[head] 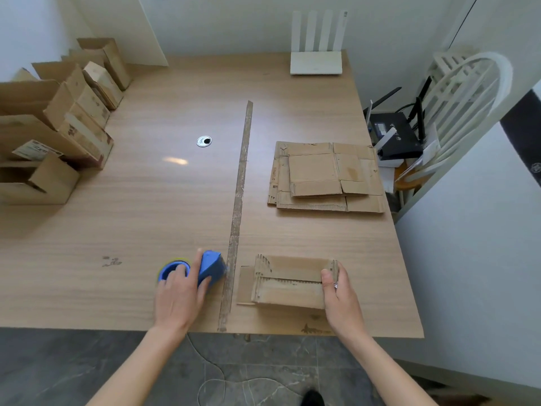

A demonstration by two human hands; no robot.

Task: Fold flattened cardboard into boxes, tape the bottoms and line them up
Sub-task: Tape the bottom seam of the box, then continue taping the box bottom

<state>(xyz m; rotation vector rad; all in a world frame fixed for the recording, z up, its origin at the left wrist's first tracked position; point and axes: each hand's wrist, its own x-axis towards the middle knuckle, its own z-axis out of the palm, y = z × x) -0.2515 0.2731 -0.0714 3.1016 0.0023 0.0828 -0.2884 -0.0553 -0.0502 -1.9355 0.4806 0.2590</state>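
Observation:
A small cardboard box (pixel 288 284) stands near the table's front edge, right of a long cardboard strip (pixel 240 194). Its flaps are folded in and one flap lies flat to its left. My right hand (pixel 339 291) grips the box's right end, thumb on top. Left of the strip lies a blue tape dispenser (pixel 209 266). My left hand (pixel 178 291) rests on the dispenser with fingers curled over it and over the tape roll. A stack of flattened cardboard (pixel 325 177) lies at the right middle of the table. Several folded boxes (pixel 58 127) stand in a row along the left side.
A white router (pixel 316 58) stands at the table's far edge and a round cable grommet (pixel 204 141) sits in the tabletop (pixel 146 200). A white chair (pixel 456 106) with black routers on it stands right of the table. A wall closes the right side.

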